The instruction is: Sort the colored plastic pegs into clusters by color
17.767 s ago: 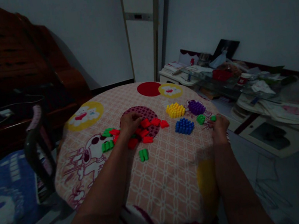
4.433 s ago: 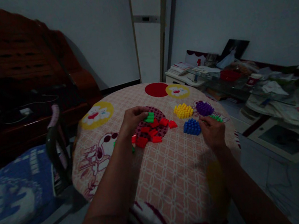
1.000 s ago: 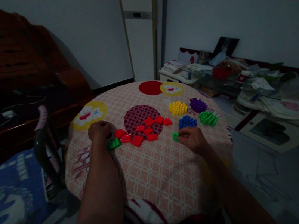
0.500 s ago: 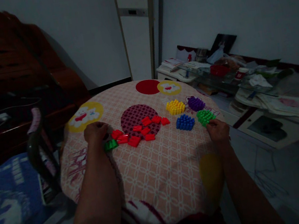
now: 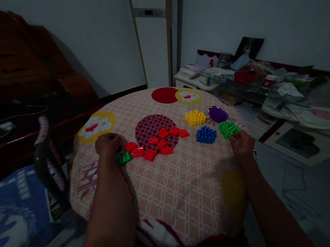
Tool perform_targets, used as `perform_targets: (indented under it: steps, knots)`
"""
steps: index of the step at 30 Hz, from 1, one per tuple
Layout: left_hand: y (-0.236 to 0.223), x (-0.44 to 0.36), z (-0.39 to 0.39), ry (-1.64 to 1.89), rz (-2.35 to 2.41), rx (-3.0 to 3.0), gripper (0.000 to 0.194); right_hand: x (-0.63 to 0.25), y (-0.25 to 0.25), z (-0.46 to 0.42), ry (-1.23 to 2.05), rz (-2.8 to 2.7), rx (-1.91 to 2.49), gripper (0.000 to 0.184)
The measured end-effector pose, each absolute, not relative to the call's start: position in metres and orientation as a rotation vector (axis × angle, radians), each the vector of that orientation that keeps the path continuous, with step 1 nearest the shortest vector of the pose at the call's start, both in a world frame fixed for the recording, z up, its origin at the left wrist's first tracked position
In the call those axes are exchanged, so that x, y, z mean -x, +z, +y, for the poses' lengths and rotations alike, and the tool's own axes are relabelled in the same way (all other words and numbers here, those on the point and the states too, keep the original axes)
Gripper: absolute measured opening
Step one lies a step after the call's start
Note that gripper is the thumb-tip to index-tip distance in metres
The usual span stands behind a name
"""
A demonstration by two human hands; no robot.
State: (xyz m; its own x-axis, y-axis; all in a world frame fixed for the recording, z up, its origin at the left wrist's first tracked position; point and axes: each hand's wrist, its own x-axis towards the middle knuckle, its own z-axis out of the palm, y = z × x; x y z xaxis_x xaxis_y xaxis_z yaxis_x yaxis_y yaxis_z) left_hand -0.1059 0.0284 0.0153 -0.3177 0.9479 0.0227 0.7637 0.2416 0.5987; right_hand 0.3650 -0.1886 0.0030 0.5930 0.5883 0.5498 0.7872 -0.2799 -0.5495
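My left hand (image 5: 107, 145) is over the left side of the table, fingers pinched together. Any small piece in them is hidden. Close beside it lie a green plastic piece (image 5: 124, 158) and several red plastic pieces (image 5: 150, 155), strewn toward the table's middle. At the right, my right hand (image 5: 242, 142) has its fingers closed at the near edge of a green knobbly cluster (image 5: 228, 129); what they grip is too small to make out. Around that cluster sit a blue one (image 5: 206, 134), a yellow one (image 5: 195, 117) and a purple one (image 5: 218, 113).
A patterned cloth (image 5: 175, 188) covers the round table. To the left stand a chair with a blue cushion (image 5: 19, 213) and a wooden bench (image 5: 4, 82). Along the right wall, a low cabinet (image 5: 286, 137) bears papers, bags and a red bowl (image 5: 244, 77).
The view has shifted slightly, so everything appears a little further right. Both hands keep their places beside the pieces; nothing on the table has visibly moved.
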Motion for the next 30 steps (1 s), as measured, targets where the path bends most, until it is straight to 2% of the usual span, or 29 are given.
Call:
perform_targets:
  steps: [6,16,24,30]
  knots:
    - [0.019,0.103,0.025,0.75,2.187,-1.588,0.029,-0.314,0.03,-0.191,-0.341,-1.237,1.762,0.027]
    - [0.017,0.105,0.023,0.842,2.131,-1.564,0.028,-0.146,0.042,-0.148,0.127,-2.135,1.331,0.022]
    - [0.009,0.111,0.026,0.922,2.056,-1.531,0.03,-0.045,0.038,-0.101,0.279,-2.467,1.324,0.025]
    - [0.007,0.116,0.031,0.899,2.055,-1.554,0.03,-0.02,0.039,-0.083,0.269,-2.619,1.426,0.028]
